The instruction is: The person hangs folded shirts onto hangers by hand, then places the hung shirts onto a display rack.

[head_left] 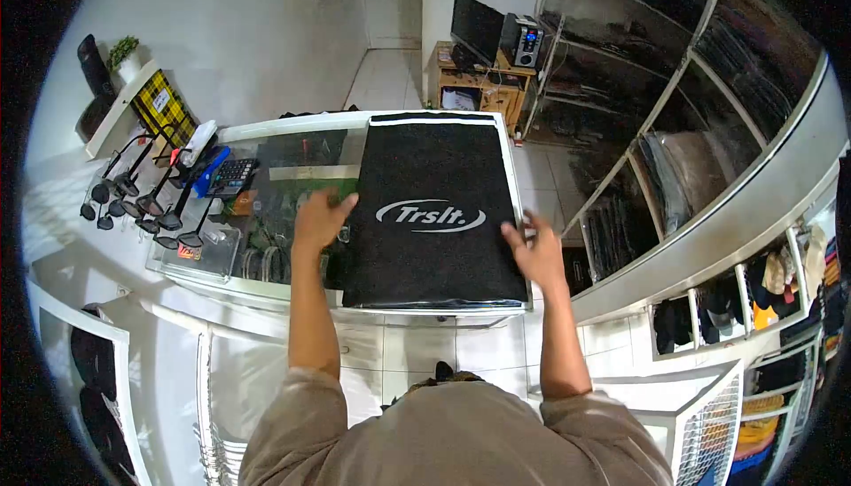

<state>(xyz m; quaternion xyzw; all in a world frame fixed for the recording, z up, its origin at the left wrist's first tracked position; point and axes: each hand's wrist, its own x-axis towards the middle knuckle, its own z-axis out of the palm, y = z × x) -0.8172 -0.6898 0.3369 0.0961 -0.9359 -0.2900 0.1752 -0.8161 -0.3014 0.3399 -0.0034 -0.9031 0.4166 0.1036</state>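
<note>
A large black plastic bag (434, 264) lies flat on the glass counter (282, 154), with a white "Trslt." logo across its middle. A pale strip crosses it close to the far edge, and its near edge looks shiny. Beside its left edge is my left hand (321, 218), with thumb and fingers apart and nothing held. My right hand (537, 251) hovers at the opposite edge, fingers spread and also without an object. The logo sits between the two hands.
On the counter's left stand a calculator (234, 176), a blue object (211, 172) and a rack of hanging sunglasses (142, 207). Tall shelves with folded, wrapped clothing (700, 167) line the right side. Behind the counter, a small wooden desk (492, 87) carries a monitor (476, 27) and a speaker (523, 40).
</note>
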